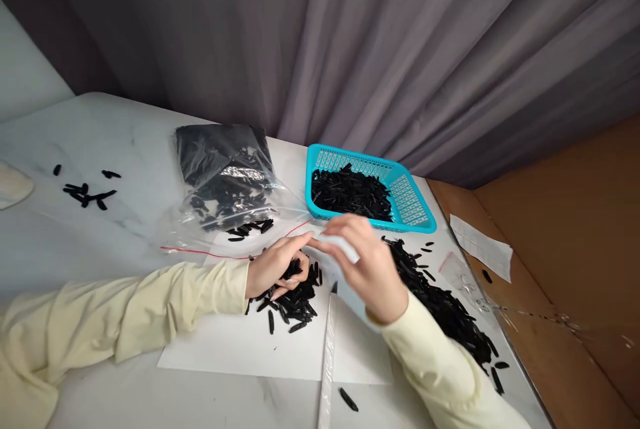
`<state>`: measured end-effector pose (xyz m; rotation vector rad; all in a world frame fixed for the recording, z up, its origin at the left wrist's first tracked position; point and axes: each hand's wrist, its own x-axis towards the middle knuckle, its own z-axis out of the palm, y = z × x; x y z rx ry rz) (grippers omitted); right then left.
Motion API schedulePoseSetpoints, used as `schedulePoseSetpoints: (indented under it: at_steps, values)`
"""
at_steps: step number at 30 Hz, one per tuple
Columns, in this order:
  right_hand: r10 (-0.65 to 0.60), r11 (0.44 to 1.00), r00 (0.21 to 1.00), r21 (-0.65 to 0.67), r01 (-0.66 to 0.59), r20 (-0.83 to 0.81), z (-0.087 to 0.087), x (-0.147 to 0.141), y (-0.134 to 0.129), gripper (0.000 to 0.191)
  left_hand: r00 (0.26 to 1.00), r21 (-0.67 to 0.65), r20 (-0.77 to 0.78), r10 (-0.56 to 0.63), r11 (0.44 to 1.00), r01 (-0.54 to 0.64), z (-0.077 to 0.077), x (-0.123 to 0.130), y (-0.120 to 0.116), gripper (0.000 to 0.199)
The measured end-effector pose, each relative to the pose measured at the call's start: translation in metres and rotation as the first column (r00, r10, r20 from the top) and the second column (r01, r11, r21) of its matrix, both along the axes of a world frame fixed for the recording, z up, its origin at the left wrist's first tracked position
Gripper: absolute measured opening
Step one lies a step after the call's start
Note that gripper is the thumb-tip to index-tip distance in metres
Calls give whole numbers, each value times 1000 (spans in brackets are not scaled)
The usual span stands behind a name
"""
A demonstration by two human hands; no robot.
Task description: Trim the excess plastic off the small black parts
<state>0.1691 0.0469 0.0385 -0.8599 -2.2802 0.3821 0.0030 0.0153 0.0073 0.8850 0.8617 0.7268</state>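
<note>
My left hand [281, 265] is curled over a small pile of slender black pieces [299, 302], with some of them inside its bent fingers. The pile lies on a white sheet [215, 349]. My right hand [373, 269], slightly blurred, hovers to the right with its fingers apart. One of its fingertips meets, or nearly meets, the tip of my left index finger; I cannot tell which. Between my forearms, a white patterned strip [327, 362] with a dark tip points away from me. Behind my left hand is a clear zip bag [225, 175] full of black pieces.
A blue basket [425, 215] at the back holds more black pieces. A long heap of them [455, 315] runs along the right table edge. Loose pieces [87, 195] lie at left. Near the right edge are a clear plastic bag [465, 279] and a paper slip [483, 247].
</note>
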Motion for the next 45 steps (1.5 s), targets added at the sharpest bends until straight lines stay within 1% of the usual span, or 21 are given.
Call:
schedulePoseSetpoints:
  at_steps: [1,3,5,7,9,10,11,12,14,16,18,19,20,22,24,27,30,33,37,40,45]
  values:
    - [75,997,997,-33,-75,20,-3,-6,-12,10,1000,3,6,15,1000,-15,-1,1,0,43]
    - [110,992,994,-66,-111,-9,-8,-16,-32,11,999,16,20,36,999,-36,-1,2,-1,41]
    - [90,991,994,-97,-97,-67,-11,-21,-42,13,999,32,29,28,999,-29,-2,2,-1,36]
    - [61,986,987,-147,-83,-148,-13,-20,-45,14,1000,37,19,4,999,-4,-2,2,-2,33]
    - [15,968,970,-239,-75,-243,-14,-15,-45,12,1000,47,7,-8,999,8,-2,1,-2,30]
    - [-24,950,957,-305,-68,-291,-14,-12,-45,11,1000,52,2,-17,998,17,-2,1,-2,28]
    - [-81,921,940,-386,-57,-332,-15,-9,-45,9,1000,59,-2,-31,998,32,-2,0,-2,26]
    - [-152,878,918,-477,-45,-366,-15,-5,-45,6,999,64,-7,-47,997,47,-2,0,-2,25]
    - [-305,750,859,-660,-50,-411,-18,2,-46,3,998,77,-27,-60,995,62,-2,0,-2,28]
    - [-422,604,792,-788,-116,-441,-22,7,-46,8,998,101,-58,-39,994,45,-2,0,-4,34]
    - [-487,493,735,-843,-214,-472,-28,9,-45,13,996,146,-85,-9,989,22,-1,1,-7,38]
    - [-508,458,711,-852,-256,-486,-30,10,-45,15,995,171,-100,-3,985,20,0,1,-8,40]
    - [-522,435,691,-853,-289,-500,-32,9,-44,16,993,200,-119,0,980,24,1,2,-10,42]
    - [-540,417,660,-847,-331,-523,-36,8,-45,18,983,255,-186,9,966,39,3,2,-12,44]
    - [-546,421,642,-839,-344,-537,-38,7,-46,20,964,315,-265,26,947,61,4,2,-12,43]
    - [-545,432,648,-840,-328,-532,-40,6,-48,22,946,398,-321,41,912,95,2,2,-11,38]
    - [-534,439,665,-843,-311,-523,-42,6,-50,25,943,435,-329,43,893,112,0,2,-11,36]
    - [-526,439,664,-838,-324,-532,-42,6,-50,27,945,413,-324,38,904,106,-2,2,-11,38]
    - [-535,405,646,-837,-369,-544,-41,5,-50,27,956,362,-294,9,926,103,-3,4,-12,41]
    - [-541,381,635,-834,-400,-552,-41,5,-50,27,956,340,-294,-8,934,112,-2,4,-12,39]
    - [-540,382,629,-829,-409,-559,-41,5,-50,26,943,335,-331,-24,932,141,-1,2,-12,39]
